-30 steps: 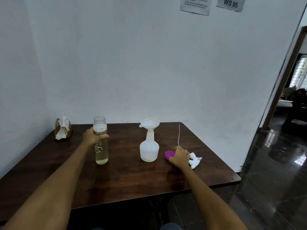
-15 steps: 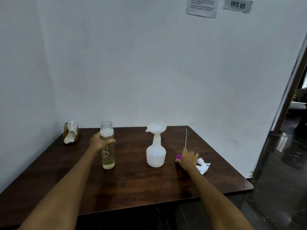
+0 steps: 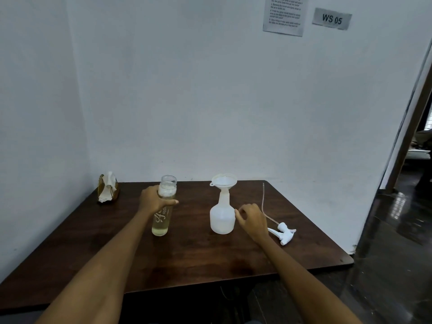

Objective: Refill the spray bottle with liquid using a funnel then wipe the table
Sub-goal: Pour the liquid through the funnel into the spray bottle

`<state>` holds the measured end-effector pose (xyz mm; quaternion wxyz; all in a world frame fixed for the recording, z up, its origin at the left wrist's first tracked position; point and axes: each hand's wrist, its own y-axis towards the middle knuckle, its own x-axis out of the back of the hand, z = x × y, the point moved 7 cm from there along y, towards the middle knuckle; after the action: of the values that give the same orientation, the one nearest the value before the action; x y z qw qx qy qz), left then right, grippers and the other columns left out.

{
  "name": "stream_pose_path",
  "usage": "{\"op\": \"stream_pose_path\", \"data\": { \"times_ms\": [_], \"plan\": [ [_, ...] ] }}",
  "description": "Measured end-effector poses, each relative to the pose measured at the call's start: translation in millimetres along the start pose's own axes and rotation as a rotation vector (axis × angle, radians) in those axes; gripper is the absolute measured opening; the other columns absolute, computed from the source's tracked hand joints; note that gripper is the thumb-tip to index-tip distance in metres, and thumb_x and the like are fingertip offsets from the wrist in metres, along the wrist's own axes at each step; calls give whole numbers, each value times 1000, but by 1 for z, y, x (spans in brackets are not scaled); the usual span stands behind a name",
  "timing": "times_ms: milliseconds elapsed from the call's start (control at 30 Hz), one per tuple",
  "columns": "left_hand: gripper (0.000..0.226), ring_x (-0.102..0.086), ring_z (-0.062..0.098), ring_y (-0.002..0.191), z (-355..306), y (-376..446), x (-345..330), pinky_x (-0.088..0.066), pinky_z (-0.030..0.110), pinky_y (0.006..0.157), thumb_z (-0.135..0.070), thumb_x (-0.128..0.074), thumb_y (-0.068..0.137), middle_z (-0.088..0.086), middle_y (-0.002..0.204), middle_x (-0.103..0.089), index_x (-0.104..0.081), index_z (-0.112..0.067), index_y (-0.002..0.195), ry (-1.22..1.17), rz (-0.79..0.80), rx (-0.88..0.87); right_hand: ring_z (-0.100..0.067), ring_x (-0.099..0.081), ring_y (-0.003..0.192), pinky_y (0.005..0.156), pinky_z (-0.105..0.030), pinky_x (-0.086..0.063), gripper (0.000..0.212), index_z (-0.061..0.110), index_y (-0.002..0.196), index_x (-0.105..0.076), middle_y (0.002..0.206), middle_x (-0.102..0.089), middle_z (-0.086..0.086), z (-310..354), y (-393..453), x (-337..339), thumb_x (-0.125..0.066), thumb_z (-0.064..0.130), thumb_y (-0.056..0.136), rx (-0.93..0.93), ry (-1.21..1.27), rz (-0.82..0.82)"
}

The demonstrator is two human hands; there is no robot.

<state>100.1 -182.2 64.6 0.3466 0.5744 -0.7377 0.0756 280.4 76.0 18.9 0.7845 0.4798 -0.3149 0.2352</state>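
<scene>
Here, the left hand [image 3: 155, 200] gripped a clear glass bottle of yellowish liquid [image 3: 163, 211]. The right hand [image 3: 252, 218], loosely curled and grasping nothing, hovered beside a white plastic spray bottle [image 3: 222, 218] topped by a white funnel [image 3: 224, 181].

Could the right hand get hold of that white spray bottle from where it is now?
Probably yes: the right hand hovers beside the spray bottle, fingers loosely curled toward it, with nothing between them.

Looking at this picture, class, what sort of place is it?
Probably a numbered workstation in a test room: a "WS 05" sign and an instruction sheet hang on the bare wall above one table.
</scene>
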Motion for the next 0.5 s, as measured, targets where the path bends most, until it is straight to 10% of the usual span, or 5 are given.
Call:
{"op": "stream_pose_path", "data": {
  "times_ms": [133,333,500],
  "plan": [
    [38,-70,23,80,-15,-12,-3,-53,27,69,-38,-90,53,11,83,-74,-68,-12,70,43,73,-10,-16,-58,74,62,-23,-36,29,4,81,-69,81,-71,-8,48,2,6,-65,32,86,130,175,70],
    [35,-65,14,69,-50,-39,-29,-49,20,58,-37,-91,51,3,72,-69,-69,-13,64,-26,214,-36,-21,-59,112,94,-30,-49,73,7,135,-45,127,-60,-8,105,-6,-21,-77,33,75,98,405,434],
    [34,-63,13,68,-82,-51,-53,-50,20,57,-37,-89,56,3,75,-67,-65,-15,65,-98,266,-37,-27,-63,106,90,-33,-55,61,2,126,-44,117,-63,-14,107,-10,-14,-76,5,74,-99,786,314]
  ]
}}
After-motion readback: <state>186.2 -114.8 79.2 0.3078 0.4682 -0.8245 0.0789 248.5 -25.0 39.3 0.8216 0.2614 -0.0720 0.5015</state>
